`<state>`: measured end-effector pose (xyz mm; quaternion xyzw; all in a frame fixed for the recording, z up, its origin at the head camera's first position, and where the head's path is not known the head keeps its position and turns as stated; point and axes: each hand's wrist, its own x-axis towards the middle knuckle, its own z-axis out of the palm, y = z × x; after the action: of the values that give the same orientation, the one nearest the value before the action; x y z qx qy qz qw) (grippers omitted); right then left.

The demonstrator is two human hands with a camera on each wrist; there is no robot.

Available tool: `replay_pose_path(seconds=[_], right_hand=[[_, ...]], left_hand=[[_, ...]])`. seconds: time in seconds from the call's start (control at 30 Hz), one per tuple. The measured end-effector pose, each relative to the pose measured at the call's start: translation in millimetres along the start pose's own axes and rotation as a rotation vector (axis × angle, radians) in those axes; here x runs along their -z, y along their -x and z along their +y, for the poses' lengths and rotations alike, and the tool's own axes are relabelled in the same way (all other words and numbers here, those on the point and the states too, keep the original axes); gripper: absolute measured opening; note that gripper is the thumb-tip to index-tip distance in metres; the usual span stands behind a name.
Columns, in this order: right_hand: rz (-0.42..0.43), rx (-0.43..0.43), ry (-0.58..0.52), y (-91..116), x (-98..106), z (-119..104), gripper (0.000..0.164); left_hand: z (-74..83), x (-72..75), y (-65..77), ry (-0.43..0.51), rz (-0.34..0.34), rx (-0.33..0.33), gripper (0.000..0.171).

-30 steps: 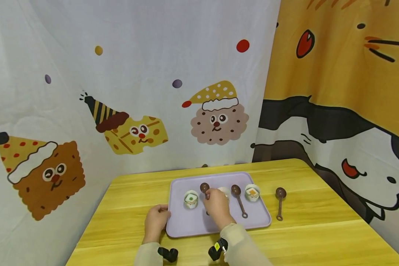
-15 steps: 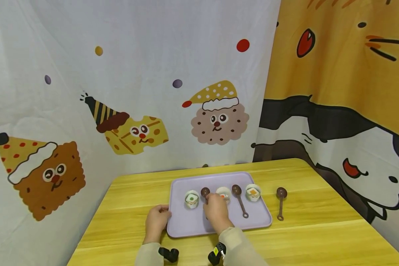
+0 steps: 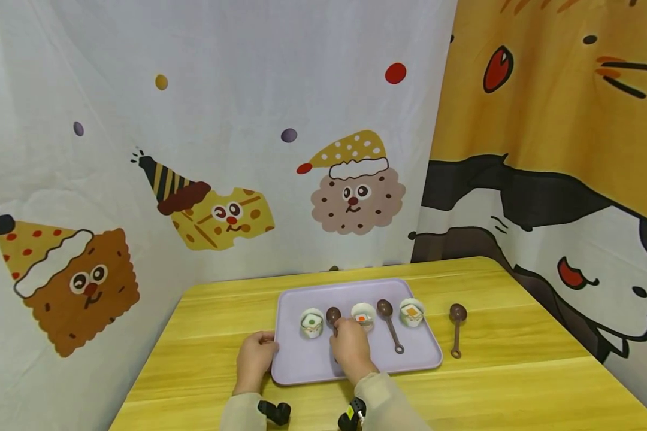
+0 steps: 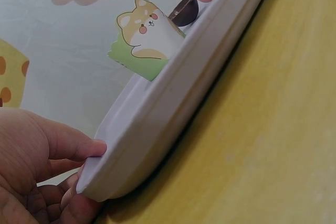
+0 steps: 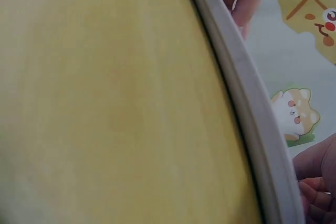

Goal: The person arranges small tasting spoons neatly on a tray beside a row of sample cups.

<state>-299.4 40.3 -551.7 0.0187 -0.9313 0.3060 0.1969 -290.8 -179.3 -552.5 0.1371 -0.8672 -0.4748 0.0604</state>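
Note:
My left hand (image 3: 255, 359) holds the left rim of a lilac tray (image 3: 296, 362); in the left wrist view its thumb (image 4: 92, 148) lies on top, with the other fingers below. On the tray my right hand (image 3: 351, 348) pinches the handle of a brown spoon (image 3: 333, 315), whose round bowl points away from me. That spoon lies between a paper cup with a green-dotted filling (image 3: 311, 324) and a cup with an orange-and-white filling (image 3: 363, 315). In the left wrist view a dog-printed cup (image 4: 144, 40) stands beside the spoon bowl (image 4: 186, 11). The palm covers most of the handle.
Farther right on the tray are a second brown spoon (image 3: 385, 308) and a cup with an orange square (image 3: 411, 313). A third spoon (image 3: 457, 312) lies on the yellow wooden table (image 3: 210, 335), off the tray. Behind hangs a printed curtain (image 3: 237, 78).
The right hand has shifted slightly toward me, and the spoon in it has slid the same way. The middle cup now shows fully beside it. The left hand stays on the rim.

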Motion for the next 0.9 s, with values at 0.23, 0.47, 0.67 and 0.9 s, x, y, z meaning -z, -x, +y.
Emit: replay_pose_path(seconds=[0.23, 0.47, 0.67, 0.9], right_hand=[[0.015, 0.007, -0.026, 3.2, -1.2, 1.6, 0.022], [-0.010, -0.019, -0.055, 4.3, 6.2, -1.0, 0.023], [0.021, 0.000, -0.073, -3.2, 30.4, 1.0, 0.015], [0.111, 0.012, -0.038, -19.7, 75.1, 21.0, 0.009]], left_hand=[[3.5, 1.2, 1.4, -0.005, 0.013, -0.005, 0.023], [3.5, 2.2, 1.8, -0.015, 0.011, -0.020, 0.023], [2.7, 0.6, 2.1, -0.011, 0.006, -0.034, 0.024], [1.5, 2.1, 1.3, -0.021, 0.006, -0.017, 0.025]])
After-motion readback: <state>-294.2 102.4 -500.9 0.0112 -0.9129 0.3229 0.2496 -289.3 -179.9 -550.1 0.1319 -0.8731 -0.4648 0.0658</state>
